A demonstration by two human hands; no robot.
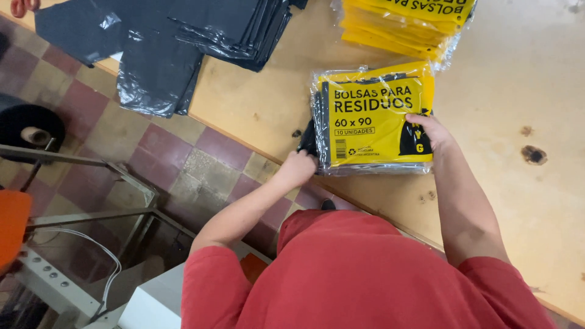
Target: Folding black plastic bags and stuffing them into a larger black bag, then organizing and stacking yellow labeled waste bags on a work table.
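A clear plastic pack of folded black bags with a yellow printed label point(372, 116) lies on the wooden table point(524, 201) near its edge. My left hand point(298, 166) grips the pack's open left end, where black bag material sticks out. The palm of my right hand point(429, 131) lies flat on the lower right corner of the yellow label, pressing the pack down. Both arms reach out from red sleeves.
A stack of similar yellow-labelled packs point(405, 24) sits further back on the table. Loose black plastic bags point(177, 36) hang over the table's far left edge. Below left are a tiled floor, a black film roll point(27, 125) and a metal machine frame point(91, 213).
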